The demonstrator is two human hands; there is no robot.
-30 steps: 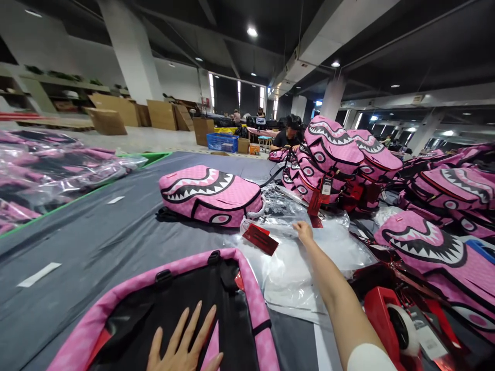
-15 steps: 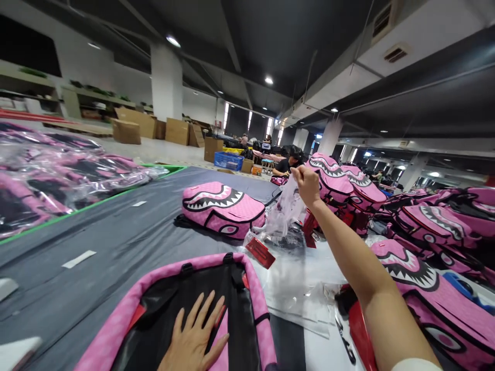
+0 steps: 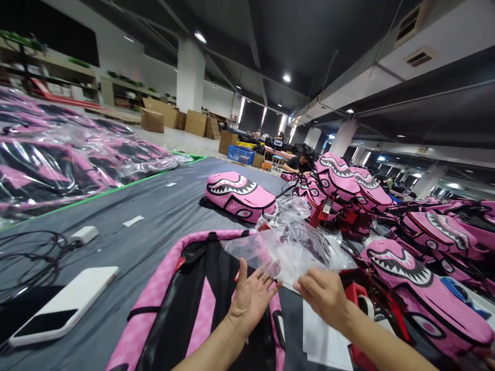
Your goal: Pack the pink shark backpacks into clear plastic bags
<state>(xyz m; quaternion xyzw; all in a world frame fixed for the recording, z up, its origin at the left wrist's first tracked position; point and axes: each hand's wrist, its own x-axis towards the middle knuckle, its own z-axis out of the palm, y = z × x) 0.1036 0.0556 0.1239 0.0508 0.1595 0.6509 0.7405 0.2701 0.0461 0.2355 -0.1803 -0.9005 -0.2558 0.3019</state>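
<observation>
A pink and black backpack lies in front of me, its black side and straps facing up. Over its far right corner spreads a clear plastic bag. My right hand pinches the near edge of that bag, fingers closed. Palm up above the backpack, my left hand is open with fingers apart. Its fingertips are close to the film; whether they touch it I cannot tell. Just beyond, a pink shark-mouth backpack lies on the dark table cover, partly beside the bag.
Bagged backpacks are heaped at left. A white phone and black cables lie on the table cover. More shark-mouth backpacks crowd the right, near a red tape dispenser. A person sits beyond.
My right hand has come down and nearer, bringing the plastic bag to the backpack's corner. My left hand has lifted off the backpack and turned palm up. The view has shifted left.
</observation>
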